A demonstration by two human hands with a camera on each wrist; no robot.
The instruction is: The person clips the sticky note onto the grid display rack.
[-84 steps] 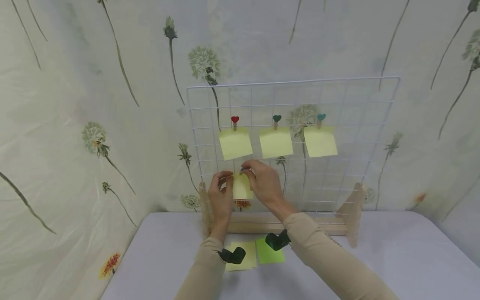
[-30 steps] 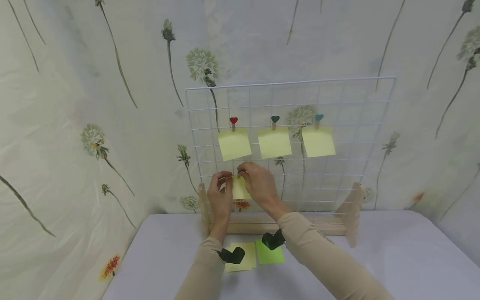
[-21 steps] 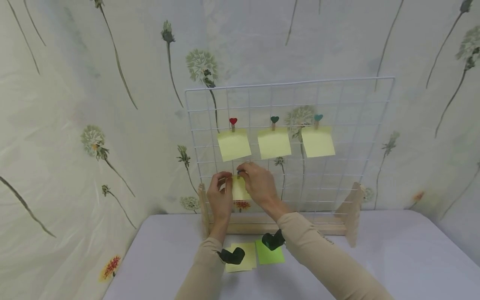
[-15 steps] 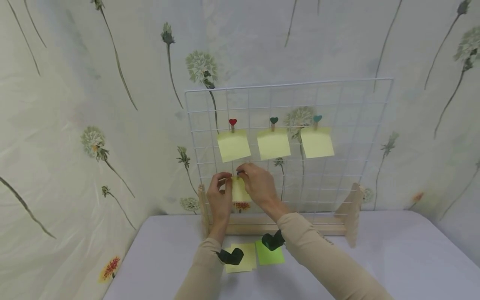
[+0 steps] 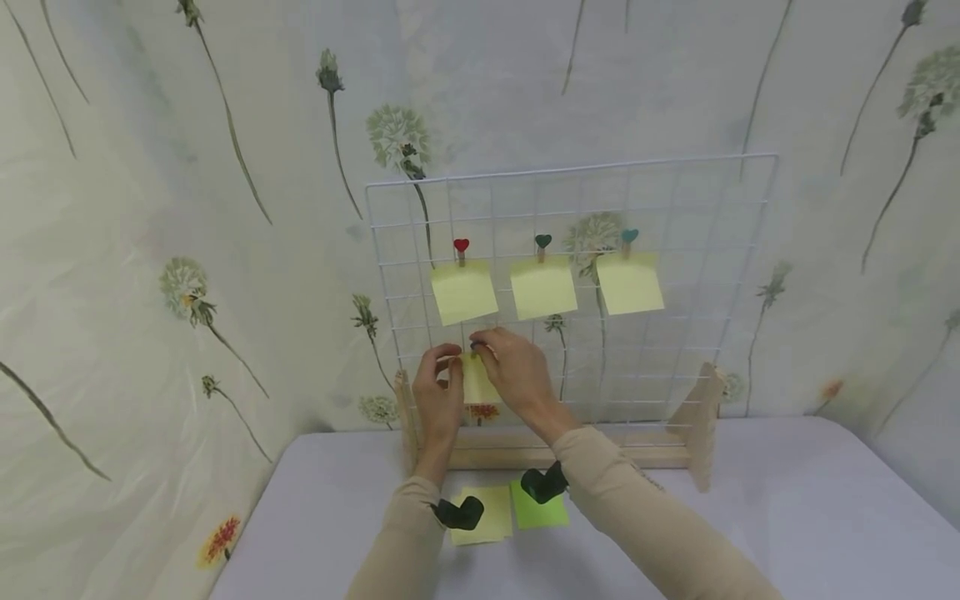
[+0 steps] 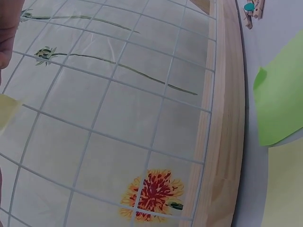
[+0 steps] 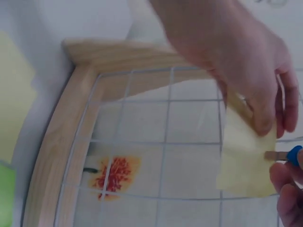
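- Yellow note (image 7: 246,161) is on the front of the wire grid (image 6: 112,79), low on the L side, under the note w/ the red heart clip (image 5: 461,245).
- Blue clip (image 7: 280,155) is at the note's top edge; its wood tip is over the paper. Can't tell if it bites the wire too.
- R hand (image 5: 519,372) pinches the blue clip by its blue end, thumb & finger.
- L hand (image 5: 438,398) pinches the yellow note near its top L corner, thumb on the front.
- To do it well, I think: hold the note flat & straight w/ L hand, b/c thin paper may tip or bend. Push the clip down so it gets paper + wire, then let go slow. A wee tug would show if it's on OK.
- Just above: 3 hung notes (image 5: 543,288) in a row, each w/ a heart clip. They tilt a bit, so a mid-top clip spot prob. helps.
- Grid stands in a wood stand (image 5: 498,457) on the white table (image 5: 795,508).
- In front, on the table: pale yellow notes (image 5: 496,517) next to a green note (image 5: 542,515). Spare clips (image 6: 258,8) are there too, in L wrist view.
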